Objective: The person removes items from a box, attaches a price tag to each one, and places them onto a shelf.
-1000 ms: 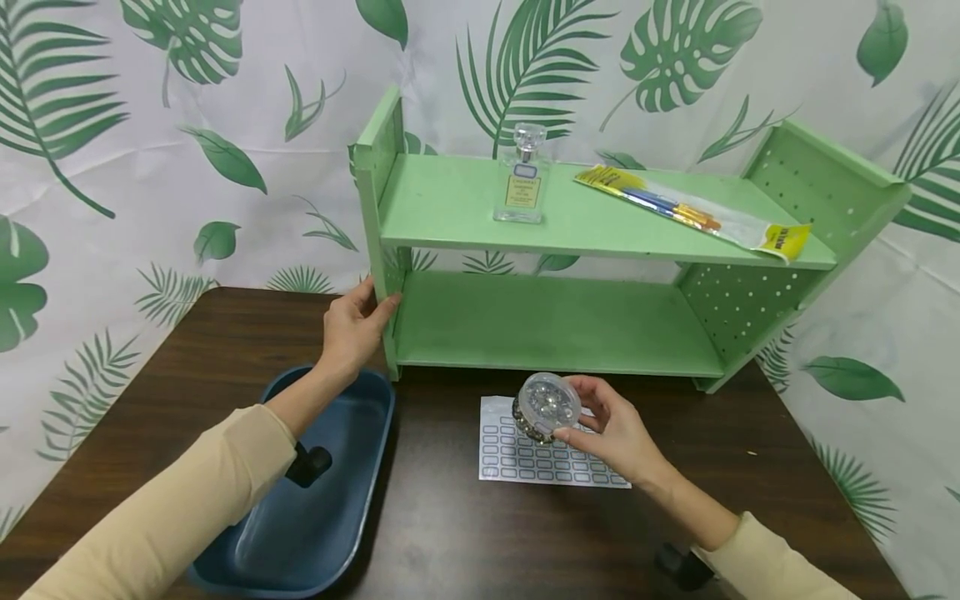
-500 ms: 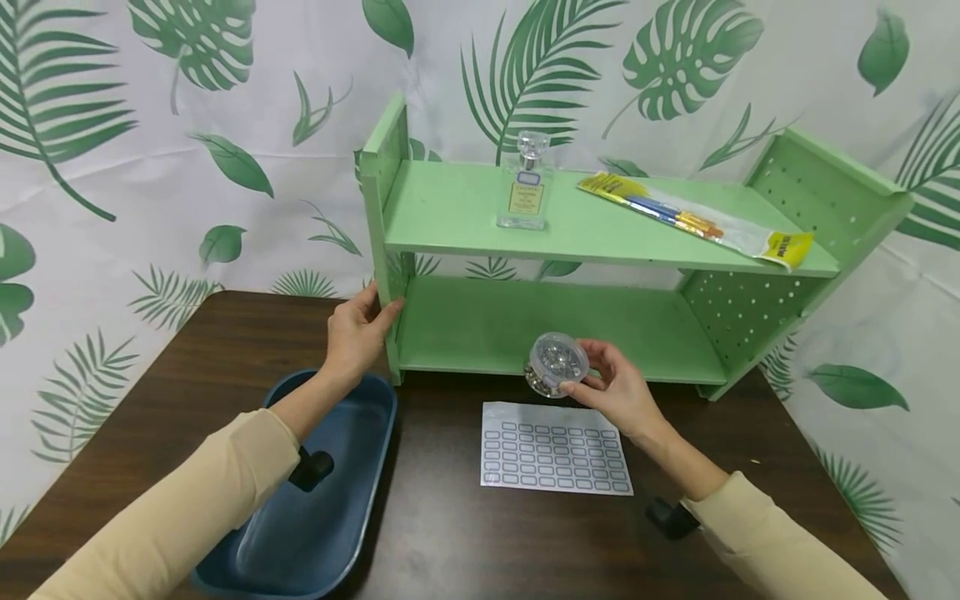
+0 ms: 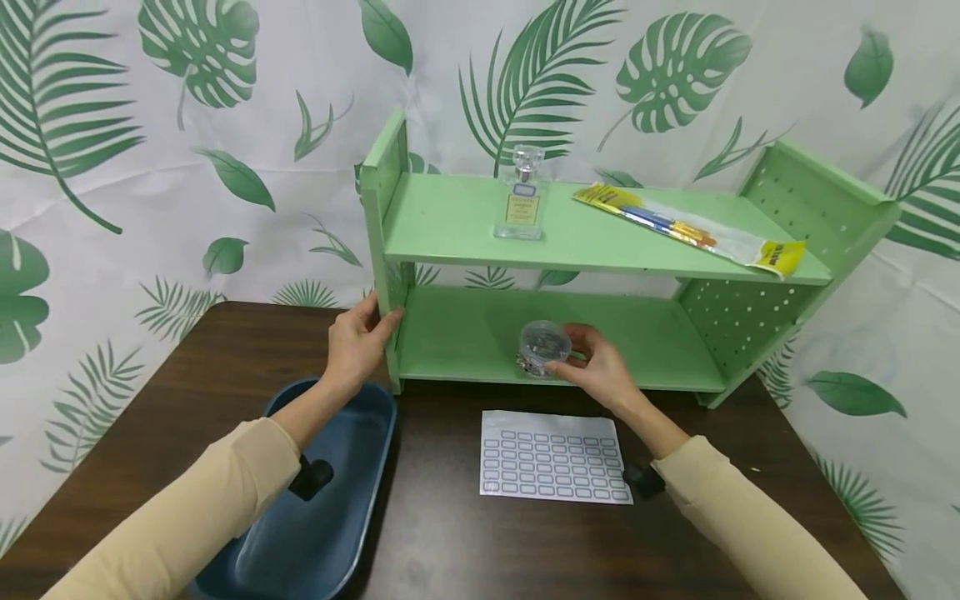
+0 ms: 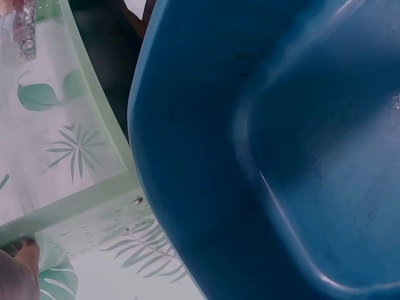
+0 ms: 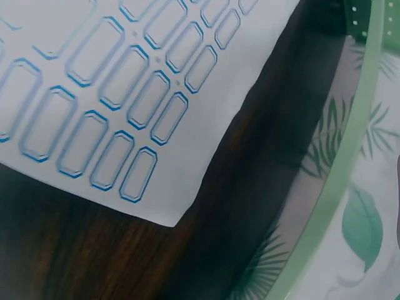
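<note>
A round clear tub [image 3: 544, 348] with a lid and small shiny pieces inside is held by my right hand [image 3: 596, 367], thumb in front and fingers around its right side. It is at the front of the lower board of the green shelf [image 3: 465, 333]; whether its base touches the board I cannot tell. My left hand [image 3: 357, 343] grips the shelf's left side panel, thumb on the near side. In the left wrist view, part of that hand [image 4: 22, 272] shows at the lower left and the tub [image 4: 26, 31] at the top left corner.
On the upper board stand a glass perfume bottle [image 3: 521, 204] and a packet of paintbrushes [image 3: 690, 229]. A label sheet [image 3: 555, 458] lies on the dark table [image 3: 450, 533] before the shelf. Under my left forearm sits a blue basin [image 3: 330, 500]. Leaf-print cloth [image 3: 262, 100] hangs behind.
My right hand has carried the tub away from above the label sheet, forward to the lower board, and levelled it. The left hand has stayed on the side panel.
</note>
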Available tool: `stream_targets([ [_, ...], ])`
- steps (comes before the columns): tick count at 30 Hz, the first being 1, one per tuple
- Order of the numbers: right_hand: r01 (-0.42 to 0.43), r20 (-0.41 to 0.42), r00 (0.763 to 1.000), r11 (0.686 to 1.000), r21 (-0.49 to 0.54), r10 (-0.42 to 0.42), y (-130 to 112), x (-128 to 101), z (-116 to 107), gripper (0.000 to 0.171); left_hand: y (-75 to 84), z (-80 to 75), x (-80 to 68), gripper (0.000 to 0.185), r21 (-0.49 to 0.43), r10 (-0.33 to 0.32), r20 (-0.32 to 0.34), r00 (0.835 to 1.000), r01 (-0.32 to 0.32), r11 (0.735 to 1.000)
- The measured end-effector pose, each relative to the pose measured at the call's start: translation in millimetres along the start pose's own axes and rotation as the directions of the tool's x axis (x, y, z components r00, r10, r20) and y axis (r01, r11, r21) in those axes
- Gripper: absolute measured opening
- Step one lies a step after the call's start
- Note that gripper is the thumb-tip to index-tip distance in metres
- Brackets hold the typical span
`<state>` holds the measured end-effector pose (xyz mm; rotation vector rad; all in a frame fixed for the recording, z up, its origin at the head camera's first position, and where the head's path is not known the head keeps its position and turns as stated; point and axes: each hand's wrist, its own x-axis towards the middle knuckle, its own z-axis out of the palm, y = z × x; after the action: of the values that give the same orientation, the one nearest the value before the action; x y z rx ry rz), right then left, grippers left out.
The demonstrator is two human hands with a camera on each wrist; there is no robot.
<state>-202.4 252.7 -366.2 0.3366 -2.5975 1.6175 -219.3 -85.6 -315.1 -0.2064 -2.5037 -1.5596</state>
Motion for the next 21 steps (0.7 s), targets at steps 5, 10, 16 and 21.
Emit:
stream_targets([
  [5,0.024,0.017,1.0,1.0,-0.02,-0.023,4,10,4,0.063,0.3,-0.1,-0.8,0.044,-0.004,0.003,-0.004,1.0,-0.003,1.0],
  [10,0.016,0.031,0.999,0.999,-0.034,-0.015,8,16,7,0.064,-1.7,0.6,-1.6,0.044,-0.006,0.011,-0.001,1.0,-0.011,1.0],
  [16,0.006,0.044,0.999,1.0,-0.025,-0.005,12,20,8,0.064,-2.3,1.0,-0.9,0.043,-0.021,0.009,0.0,1.0,-0.009,1.0],
  [21,0.003,0.047,0.999,1.0,-0.019,-0.002,18,23,9,0.064,-2.1,1.3,-1.3,0.044,-0.023,0.011,0.002,1.0,-0.011,1.0],
])
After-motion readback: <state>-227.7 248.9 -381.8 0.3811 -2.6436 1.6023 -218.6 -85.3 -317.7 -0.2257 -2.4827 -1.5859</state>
